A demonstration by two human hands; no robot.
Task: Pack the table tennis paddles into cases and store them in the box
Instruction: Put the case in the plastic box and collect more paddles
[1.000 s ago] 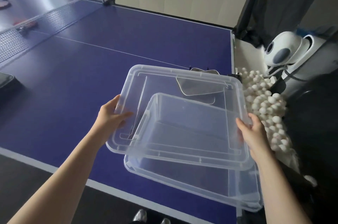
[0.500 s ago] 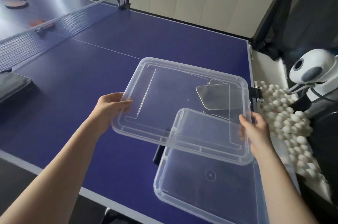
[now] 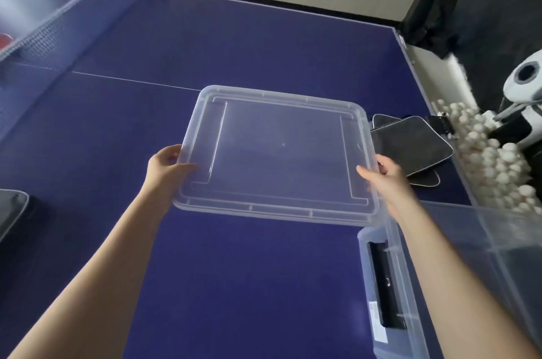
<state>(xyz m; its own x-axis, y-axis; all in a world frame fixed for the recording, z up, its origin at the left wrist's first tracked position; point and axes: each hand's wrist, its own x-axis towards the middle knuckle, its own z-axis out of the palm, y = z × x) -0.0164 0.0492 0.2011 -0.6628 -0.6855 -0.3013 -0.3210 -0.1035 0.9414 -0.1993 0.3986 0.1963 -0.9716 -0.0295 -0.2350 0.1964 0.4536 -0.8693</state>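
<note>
Early stage, judged from layout: dark case (image 3: pixel 11 212) at far left edge of worktop (image 3: pixel 234 50), red paddle (image 3: pixel 4 39) beyond net (image 3: pixel 44 27), neither packed. Centre: clear lid (image 3: pixel 275 153) off, held above worktop, left hand (image 3: pixel 165 166) and right hand (image 3: pixel 387 176) each pinching a side edge. Right: more dark cases (image 3: pixel 410 147) on worktop, open box (image 3: pixel 390 285) at near right corner, contents unclear.

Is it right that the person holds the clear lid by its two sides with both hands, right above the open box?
Not quite. The head view shows the lid held by the left hand and right hand over bare table, left of the box.
</note>
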